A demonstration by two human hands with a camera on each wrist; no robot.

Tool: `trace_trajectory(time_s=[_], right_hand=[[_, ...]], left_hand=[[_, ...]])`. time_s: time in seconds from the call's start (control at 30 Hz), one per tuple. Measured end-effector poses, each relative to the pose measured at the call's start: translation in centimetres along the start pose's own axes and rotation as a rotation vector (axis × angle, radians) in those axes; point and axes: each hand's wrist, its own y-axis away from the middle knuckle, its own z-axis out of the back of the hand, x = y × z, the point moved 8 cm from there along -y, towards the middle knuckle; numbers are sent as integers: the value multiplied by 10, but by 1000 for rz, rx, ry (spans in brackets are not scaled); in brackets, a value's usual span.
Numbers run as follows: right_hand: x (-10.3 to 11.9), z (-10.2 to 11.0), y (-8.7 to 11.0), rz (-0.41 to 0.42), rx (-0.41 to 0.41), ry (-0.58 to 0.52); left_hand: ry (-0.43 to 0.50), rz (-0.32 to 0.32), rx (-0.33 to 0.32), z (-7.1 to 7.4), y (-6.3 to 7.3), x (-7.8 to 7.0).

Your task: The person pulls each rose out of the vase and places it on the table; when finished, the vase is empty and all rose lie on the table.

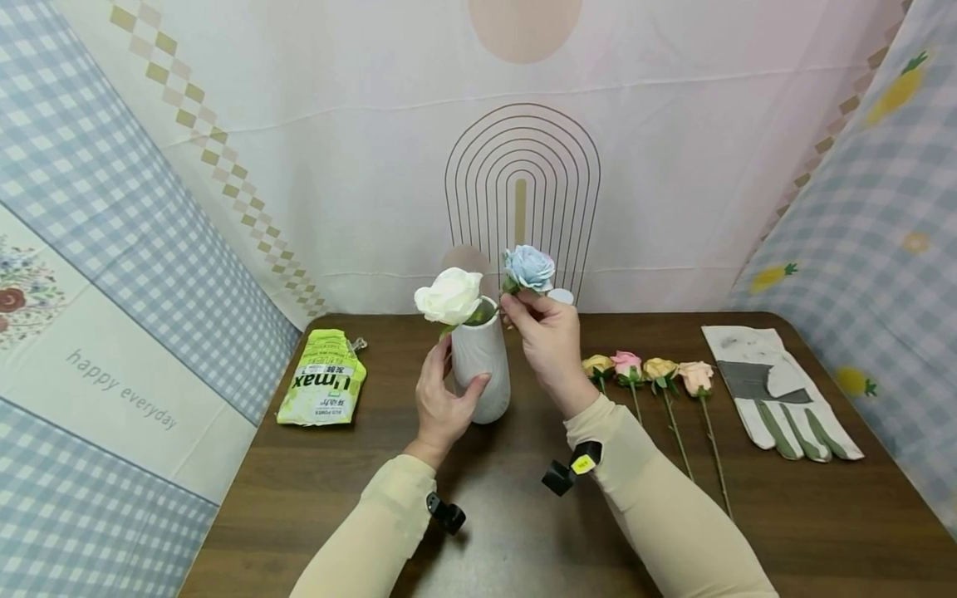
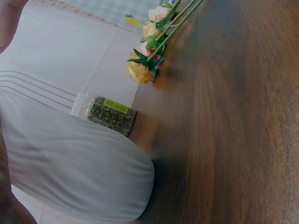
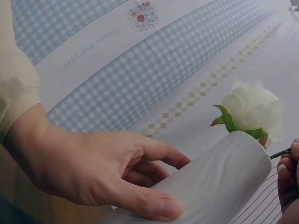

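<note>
White vase (image 1: 478,365) bearing a white rose (image 1: 450,296) is gripped by the left hand (image 1: 443,399); the right hand (image 1: 552,342) pinches a blue rose (image 1: 530,267) below its bloom.

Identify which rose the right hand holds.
The light-blue rose, pinched between the right fingers; the white rose sits in the tall white ridged vase, and the yellow, pink and peach roses lie on the brown wooden table.
</note>
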Motion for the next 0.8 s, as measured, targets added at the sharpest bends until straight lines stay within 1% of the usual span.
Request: trace_trajectory(time_s=[0.17,0.4,0.5,0.63,0.73,0.8], right_hand=[[3,4,-2,-4,-14,-32],[4,7,-1,-6,-42,-115],[5,9,-1,-8,-54,-138],[7,12,-3,3,-69,-156],[9,16,-5,23,-87,-162],[11,19,-6,33,-100,-170]], left_hand=[[0,9,1,0,-1,0],[7,27,7,0,0,2],[16,28,9,-3,4,12],[26,35,19,-8,12,33],[31,53,38,-10,15,41],[37,64,47,-10,16,43]])
